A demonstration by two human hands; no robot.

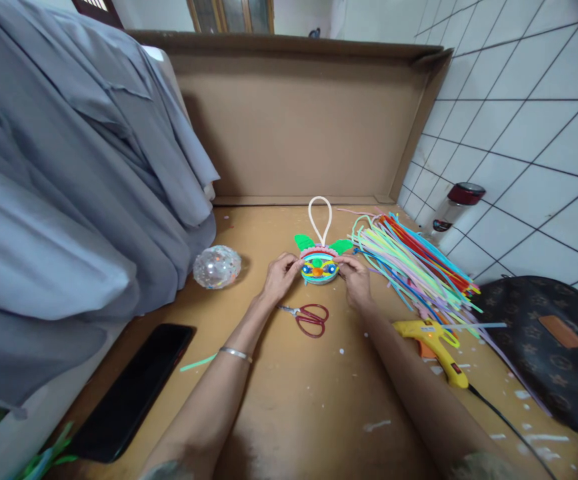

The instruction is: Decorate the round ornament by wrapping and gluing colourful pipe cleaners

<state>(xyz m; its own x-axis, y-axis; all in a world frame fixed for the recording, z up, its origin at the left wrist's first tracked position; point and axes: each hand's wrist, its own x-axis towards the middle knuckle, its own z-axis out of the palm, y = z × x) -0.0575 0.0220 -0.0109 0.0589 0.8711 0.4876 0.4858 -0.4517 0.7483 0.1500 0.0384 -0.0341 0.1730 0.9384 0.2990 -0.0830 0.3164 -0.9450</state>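
Between my hands is a round, colourful pipe-cleaner ornament (319,272) with green ears, an orange nose, blue eye-like dots and a white loop on top. My left hand (282,275) pinches its left edge, thumb and fingers closed together. On the opposite edge, my right hand (356,277) grips it the same way. Red-handled scissors (311,321) lie on the table just below, their blades pointing to my left forearm. A clear ball with coloured specks (217,267) rests apart, left of my left hand.
A heap of coloured pipe cleaners (413,257) lies to the right, near a yellow glue gun (436,343) with its cord. A brown patterned bag (549,340) and a red-lidded jar (451,208) stand by the tiled wall. A black phone (133,393) is at left, below grey cloth (83,167). Cardboard (299,127) stands behind.
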